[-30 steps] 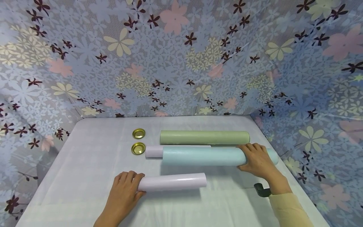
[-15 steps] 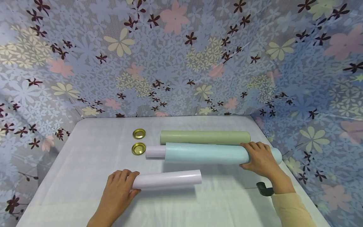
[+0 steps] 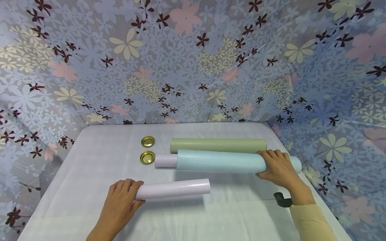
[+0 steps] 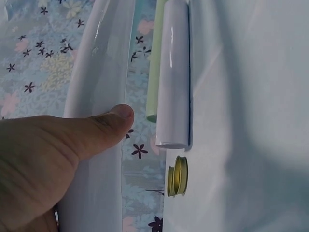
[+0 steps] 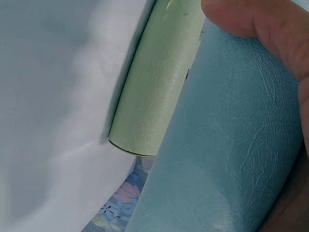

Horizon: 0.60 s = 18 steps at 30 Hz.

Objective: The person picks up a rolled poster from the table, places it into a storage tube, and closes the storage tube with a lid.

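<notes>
My left hand [image 3: 119, 201] grips the left end of a glossy pale lilac tube [image 3: 175, 189], which is raised over the table's front half. In the left wrist view the thumb [image 4: 108, 128] lies across this tube. My right hand [image 3: 278, 169] holds a light blue tube [image 3: 220, 161] near its right end, fingers over the top. Close up in the right wrist view, the blue tube [image 5: 217, 130] has a creased, textured surface. The held tubes are apart, nearly parallel. Behind the blue one lies a second lilac tube [image 3: 165, 160], mostly hidden by it.
A pale green tube [image 3: 218, 145] lies at the back of the white-covered table [image 3: 99, 157]. Two round gold metal lids [image 3: 147, 157] sit left of the tubes. A small black curved piece [image 3: 282, 200] shows by the right wrist. Floral curtains [image 3: 193, 67] enclose the table.
My left hand has moved left and slightly back toward the table's edge with the lilac tube. My right hand has shifted slightly right, and the blue tube's left end has risen.
</notes>
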Each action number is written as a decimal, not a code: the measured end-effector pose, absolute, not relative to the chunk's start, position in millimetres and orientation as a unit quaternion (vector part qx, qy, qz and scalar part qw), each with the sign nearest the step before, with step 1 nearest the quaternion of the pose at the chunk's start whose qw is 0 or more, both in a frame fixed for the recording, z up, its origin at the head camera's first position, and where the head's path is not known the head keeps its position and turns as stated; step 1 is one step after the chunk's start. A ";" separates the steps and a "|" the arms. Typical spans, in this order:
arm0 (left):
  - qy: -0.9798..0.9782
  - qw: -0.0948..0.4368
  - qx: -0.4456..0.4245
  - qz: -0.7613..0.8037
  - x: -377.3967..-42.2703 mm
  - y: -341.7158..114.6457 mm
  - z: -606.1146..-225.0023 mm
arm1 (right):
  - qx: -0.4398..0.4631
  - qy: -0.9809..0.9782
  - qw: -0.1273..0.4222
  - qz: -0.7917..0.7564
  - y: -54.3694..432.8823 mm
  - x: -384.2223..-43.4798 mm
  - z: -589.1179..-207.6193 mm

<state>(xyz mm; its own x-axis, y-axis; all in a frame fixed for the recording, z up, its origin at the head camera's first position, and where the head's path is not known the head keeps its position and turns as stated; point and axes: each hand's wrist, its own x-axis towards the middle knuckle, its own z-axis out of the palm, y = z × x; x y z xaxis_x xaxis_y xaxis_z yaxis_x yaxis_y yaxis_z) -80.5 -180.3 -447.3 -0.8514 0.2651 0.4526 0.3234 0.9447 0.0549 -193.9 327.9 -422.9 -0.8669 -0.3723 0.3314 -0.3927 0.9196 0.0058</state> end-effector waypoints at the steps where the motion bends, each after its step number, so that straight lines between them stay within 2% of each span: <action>1: -0.959 0.229 -0.154 -0.064 -80.4 -181.3 -446.9 | 0.198 -0.966 0.166 0.031 328.2 -193.8 -422.8; 8: -0.951 0.254 -0.162 -0.067 -79.8 -188.8 -444.3 | 0.195 -0.966 0.165 0.030 329.7 -193.3 -420.5; 18: -0.953 0.249 -0.158 -0.069 -77.8 -198.1 -441.6 | 0.193 -0.967 0.166 0.030 332.1 -193.1 -417.8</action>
